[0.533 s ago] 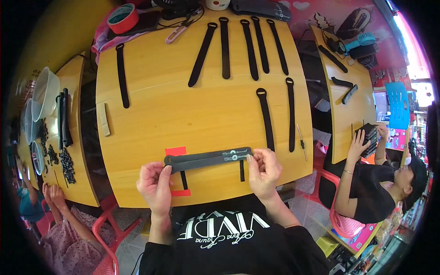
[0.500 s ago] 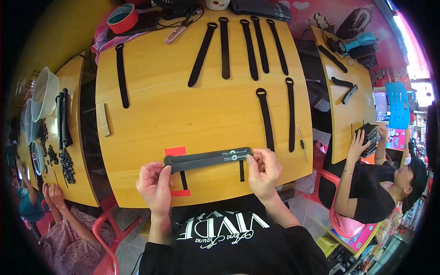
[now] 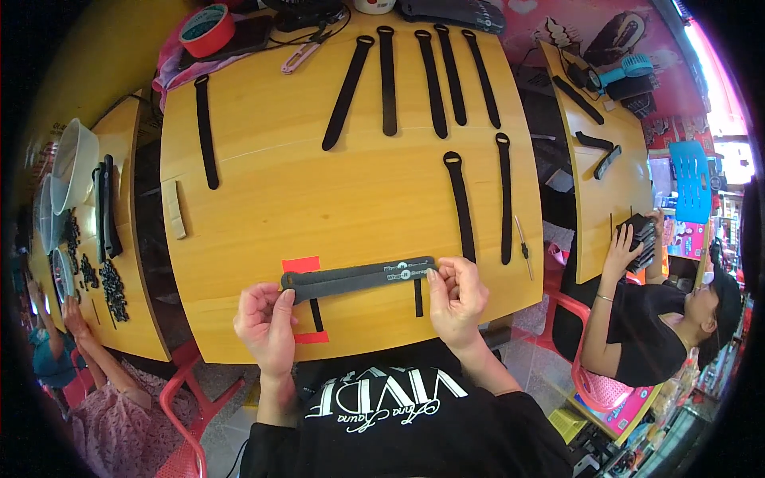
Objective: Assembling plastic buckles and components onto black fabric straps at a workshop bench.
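My left hand (image 3: 269, 327) pinches the slotted left end of a pair of dark grey hook-and-loop straps (image 3: 351, 283). The right end, with white print, is between the thumb and fingers of my right hand (image 3: 457, 303). Both straps lie lengthwise together, stretched level above the table's near edge. Beneath them, two short black strips (image 3: 418, 298) stand out on the wood. Red tape pieces (image 3: 301, 264) mark the table near my left hand, one beyond the straps and one nearer me. A single black strap (image 3: 460, 203) with a slotted end lies beyond my right hand.
Several black straps (image 3: 388, 88) lie across the table's far half. A thin pointed tool (image 3: 523, 243) is near the right edge. A red tape roll (image 3: 209, 32) sits far left. Co-workers sit at side tables, left and right; the right one holds a dark bundle (image 3: 635, 239).
My hands keep the same grip on the straps, and the view has shifted slightly. At the left table, a co-worker's hands have moved a little farther from me.
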`<state>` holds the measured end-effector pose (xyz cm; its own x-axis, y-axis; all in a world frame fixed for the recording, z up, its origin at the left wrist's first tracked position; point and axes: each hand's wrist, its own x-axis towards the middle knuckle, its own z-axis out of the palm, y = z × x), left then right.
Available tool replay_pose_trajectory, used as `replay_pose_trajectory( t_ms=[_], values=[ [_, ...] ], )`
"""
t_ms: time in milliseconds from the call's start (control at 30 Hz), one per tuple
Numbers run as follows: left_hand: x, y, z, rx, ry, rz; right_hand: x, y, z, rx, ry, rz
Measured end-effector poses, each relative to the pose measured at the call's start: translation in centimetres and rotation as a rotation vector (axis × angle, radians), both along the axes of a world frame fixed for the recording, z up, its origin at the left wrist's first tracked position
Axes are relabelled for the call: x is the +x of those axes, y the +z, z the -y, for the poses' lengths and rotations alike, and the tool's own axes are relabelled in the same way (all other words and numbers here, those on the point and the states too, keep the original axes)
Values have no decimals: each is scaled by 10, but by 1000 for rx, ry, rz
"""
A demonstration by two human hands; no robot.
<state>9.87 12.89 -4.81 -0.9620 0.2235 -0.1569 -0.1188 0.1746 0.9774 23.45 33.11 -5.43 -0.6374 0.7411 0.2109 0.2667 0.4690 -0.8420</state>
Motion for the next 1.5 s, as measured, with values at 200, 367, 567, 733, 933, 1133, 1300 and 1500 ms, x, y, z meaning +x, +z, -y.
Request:
replay_pose_trajectory(
  t_ms=[200, 367, 567, 733, 933, 1133, 1300, 1500],
  values=[
    [0, 0, 0, -5, -2, -4, 0, 1, 0, -23, -18, 21],
    [0, 0, -1, -25, -2, -14, 0, -1, 1, -13, -18, 12],
    [1, 2, -1, -29, 0, -6, 0, 0, 1, -37, -18, 20],
    [0, -1, -1, -10, -2, -9, -1, 1, 0, 11, -9, 25],
    [-1, 2, -1, -17, 10, -6, -3, 1, 1, -4, -16, 37],
    [0, 1, 0, -40, 11, 7, -1, -7, 1, 42, -32, 19],
    [1, -6, -5, -103, 27, -90, 1, -7, 2, -35, -36, 13],
    [0, -2, -6, -185, 13, -187, 1, -6, 3, -53, -27, 40]
  ],
)
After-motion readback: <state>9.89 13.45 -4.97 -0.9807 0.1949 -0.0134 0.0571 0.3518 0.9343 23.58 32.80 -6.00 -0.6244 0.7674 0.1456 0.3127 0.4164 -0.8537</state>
